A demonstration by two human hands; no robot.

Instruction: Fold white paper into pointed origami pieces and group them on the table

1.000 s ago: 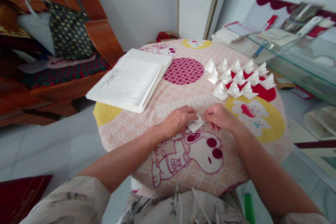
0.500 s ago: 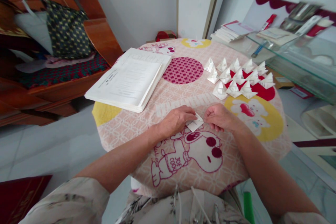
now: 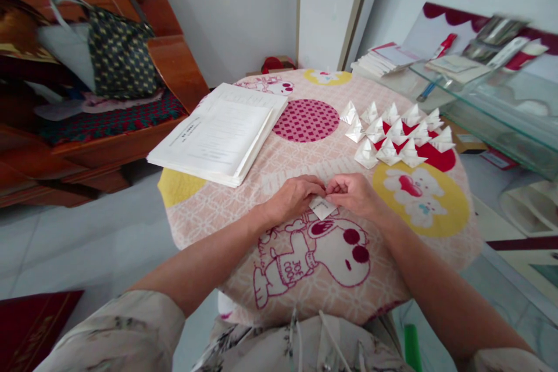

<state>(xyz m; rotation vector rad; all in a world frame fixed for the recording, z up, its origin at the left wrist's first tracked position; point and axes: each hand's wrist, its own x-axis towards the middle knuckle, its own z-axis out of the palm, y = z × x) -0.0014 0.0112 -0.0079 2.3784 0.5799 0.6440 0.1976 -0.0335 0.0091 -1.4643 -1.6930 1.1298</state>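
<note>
A small folded piece of white paper (image 3: 322,208) with printed lines lies low over the tablecloth, between my two hands. My left hand (image 3: 299,196) grips its left and upper edge with the fingers closed. From the right, my right hand (image 3: 354,193) pinches the paper's upper right edge, thumb and forefinger together. The fingertips of both hands nearly meet and hide the paper's top. Beyond them at the right stand several white folded paper boats (image 3: 387,151), grouped in rows on the cloth.
A thick stack of printed sheets (image 3: 218,133) lies on the round table's patterned tablecloth (image 3: 196,218). To the right is a glass shelf (image 3: 492,110) with booklets (image 3: 383,61) and a red marker (image 3: 445,45). A wooden bench (image 3: 174,70) with a bag (image 3: 122,55) stands left.
My right hand has moved left, from beside the folded paper onto its upper right edge. My left hand stays on the paper. The view has shifted slightly.
</note>
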